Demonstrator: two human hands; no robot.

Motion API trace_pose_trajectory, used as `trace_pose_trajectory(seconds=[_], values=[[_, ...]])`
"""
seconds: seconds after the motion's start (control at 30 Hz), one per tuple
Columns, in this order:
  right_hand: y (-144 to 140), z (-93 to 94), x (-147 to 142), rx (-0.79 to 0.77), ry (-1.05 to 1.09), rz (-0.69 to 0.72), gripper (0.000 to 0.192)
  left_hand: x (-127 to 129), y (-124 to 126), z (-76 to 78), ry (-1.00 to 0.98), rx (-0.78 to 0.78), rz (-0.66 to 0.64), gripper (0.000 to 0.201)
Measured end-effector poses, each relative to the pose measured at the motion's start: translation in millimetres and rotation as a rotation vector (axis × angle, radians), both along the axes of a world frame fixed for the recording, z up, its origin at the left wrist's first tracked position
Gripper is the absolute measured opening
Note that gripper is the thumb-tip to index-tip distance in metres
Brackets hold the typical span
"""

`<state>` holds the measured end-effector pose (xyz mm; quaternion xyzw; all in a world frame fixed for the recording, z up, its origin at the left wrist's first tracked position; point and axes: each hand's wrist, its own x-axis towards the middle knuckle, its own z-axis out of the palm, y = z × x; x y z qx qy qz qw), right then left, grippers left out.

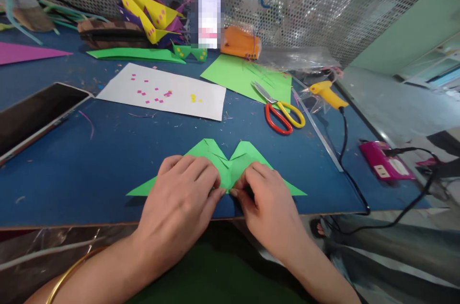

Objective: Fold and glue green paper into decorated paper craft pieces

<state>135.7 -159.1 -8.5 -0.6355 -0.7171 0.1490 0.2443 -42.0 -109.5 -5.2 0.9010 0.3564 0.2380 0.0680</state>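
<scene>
My left hand (181, 198) lies flat on the green paper (230, 167), fingers together and pressing down on its left half; the grip is not pinching, just bearing on the sheet. My right hand (264, 201) sits just beside it, its fingertips (239, 192) curled and pinching the paper's lower edge at the middle fold. The paper lies at the near edge of the blue table (108, 160), folded into a wide shape with two pointed flaps at the top and long tips out to either side, partly covered by both hands.

Beyond it, well apart, the scissors (283, 114) with red and yellow handles rest half on a green sheet (240, 76). A white sheet (165, 93) dotted with small pink and yellow squares lies to the left of that. A yellow glue gun (327, 94) sits at the right, its black cord (345, 150) running down over the table's edge near a pink power strip (384, 162). A tablet (36, 114) lies at the far left. At the back, against the mesh, are yellow and purple paper shapes (151, 14) and an orange pouch (240, 43). A gold bangle (68, 273) circles my left wrist
</scene>
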Motion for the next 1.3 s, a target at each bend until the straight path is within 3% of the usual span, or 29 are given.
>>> trace_pose_trajectory(seconds=[0.23,0.33,0.57,1.0,1.2,1.3], values=[[-0.7,0.5,-0.9,0.005,0.013,-0.018,0.016,-11.2,-16.6,-12.3,-0.026,0.396,-0.106,0.014],[-0.4,0.5,-1.3,-0.001,0.005,-0.031,0.017,-16.3,-22.1,-19.5,0.016,0.486,-0.156,0.023],[1.6,1.9,-2.0,-0.025,-0.001,-0.058,0.018,-16.0,-24.6,-26.3,0.049,0.513,-0.129,0.038],[2.0,9.6,4.8,-0.101,-0.038,-0.057,0.018,-12.8,-24.7,-27.8,0.015,0.516,-0.16,0.039],[4.3,10.9,4.2,-0.145,-0.09,-0.042,0.019,-12.7,-22.9,-32.7,0.007,0.495,-0.306,0.034],[4.6,12.0,4.3,-0.152,-0.087,-0.051,0.019,-11.6,-22.5,-33.4,-0.008,0.481,-0.316,0.028]])
